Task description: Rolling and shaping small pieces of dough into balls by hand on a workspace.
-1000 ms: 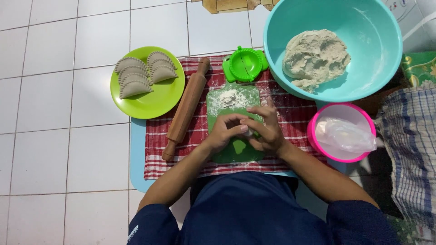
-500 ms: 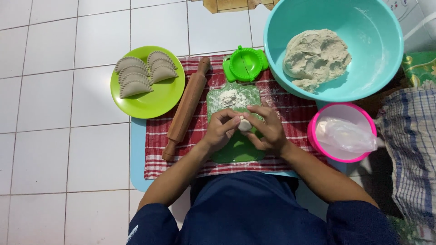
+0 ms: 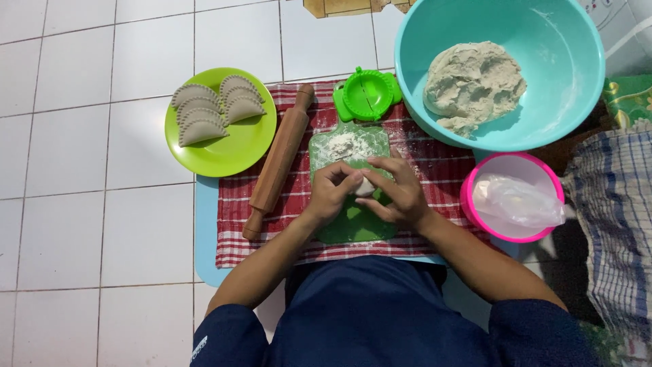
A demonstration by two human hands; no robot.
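Lime-green plate (image 3: 231, 153) sits well off to the left of your grip, with a handful of folded, crimped dumplings (image 3: 207, 109) stacked on its far half, so finished ones stay out of the way. Closer in, the wooden rolling pin (image 3: 278, 162) lies diagonally on the red checked cloth (image 3: 435, 163), just left of your left hand (image 3: 333, 194), handy but not underfoot.

Your left hand and right hand (image 3: 401, 194) are cupped together around a small pale ball of dough (image 3: 365, 186), fingers curled on it from both sides, holding it right over the green cutting board (image 3: 353, 228). Just beyond your fingertips there's a dusting of flour (image 3: 343, 144) on that board, probably to stop sticking. Past that, the round green dumpling press (image 3: 368, 94) lies opened flat.

Up and right of your grip, the big turquoise bowl (image 3: 564, 88) holds the main lump of dough (image 3: 473, 83). Right of your right hand, the pink bowl (image 3: 475, 211) has a crumpled clear plastic bag (image 3: 516, 202) in it; can't tell what's inside.
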